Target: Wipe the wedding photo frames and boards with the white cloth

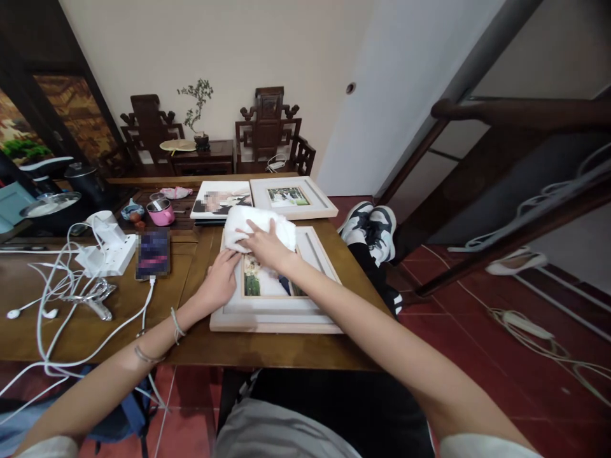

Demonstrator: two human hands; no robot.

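Observation:
A white-framed photo (pixel 281 312) lies flat on the wooden table (pixel 119 331) in front of me. My right hand (pixel 265 245) presses a crumpled white cloth (pixel 255 222) onto the upper part of the picture, fingers closed over the cloth. My left hand (pixel 219 277) rests on the frame's left edge, fingers lying flat against it. Two more pictures lie further back: a frameless print (pixel 220 198) and a second white-framed photo (pixel 292 197).
A power strip (pixel 112 251) with chargers, a phone (pixel 153 253), white cables and earphones (pixel 48 299) cover the table's left. A pink pot (pixel 161 212) stands behind. My feet in sneakers (pixel 370 226) rest right of the table. Carved chairs and a stair rail stand beyond.

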